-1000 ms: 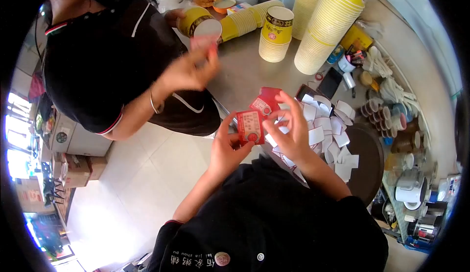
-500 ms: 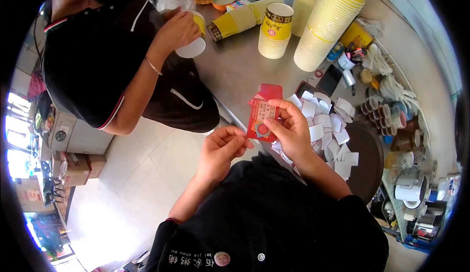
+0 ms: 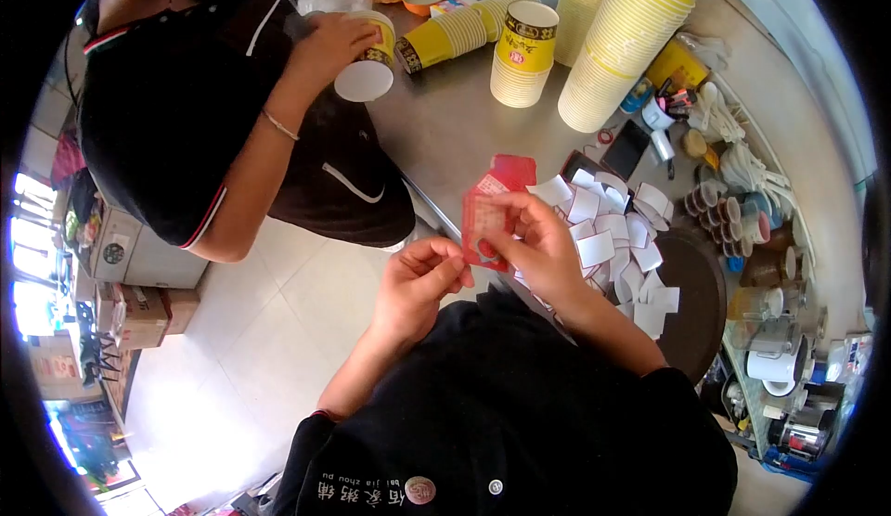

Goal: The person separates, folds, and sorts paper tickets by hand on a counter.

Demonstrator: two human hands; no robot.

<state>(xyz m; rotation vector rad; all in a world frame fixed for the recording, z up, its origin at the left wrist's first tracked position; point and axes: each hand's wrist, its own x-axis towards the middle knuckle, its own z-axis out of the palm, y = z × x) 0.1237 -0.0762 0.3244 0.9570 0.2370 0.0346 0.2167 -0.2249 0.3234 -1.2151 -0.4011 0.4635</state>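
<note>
In my right hand (image 3: 538, 247) is a red printed card (image 3: 478, 214), gripped between thumb and fingers. Another red piece (image 3: 513, 171) shows just beyond it; whether it is held too or lies on the table, I cannot tell. My left hand (image 3: 418, 284) is closed in a pinch right by the card's lower left corner. What its fingertips hold, if anything, is too small to make out. Close beside my right hand lies a heap of curved white paper pieces (image 3: 613, 238), some with dark red edges.
At the left, a co-worker's hand (image 3: 339, 43) holds a yellow paper cup (image 3: 365, 80). Stacked yellow cups (image 3: 524, 52) stand on the metal table (image 3: 436, 117), with taller stacks (image 3: 613, 61) behind. A phone (image 3: 625, 149) and a round dark stool (image 3: 696, 303) are at the right.
The red card has shifted slightly left and changed its tilt in my right hand. My left hand has moved only a little. The co-worker's hand has turned the cup, showing more of its side.
</note>
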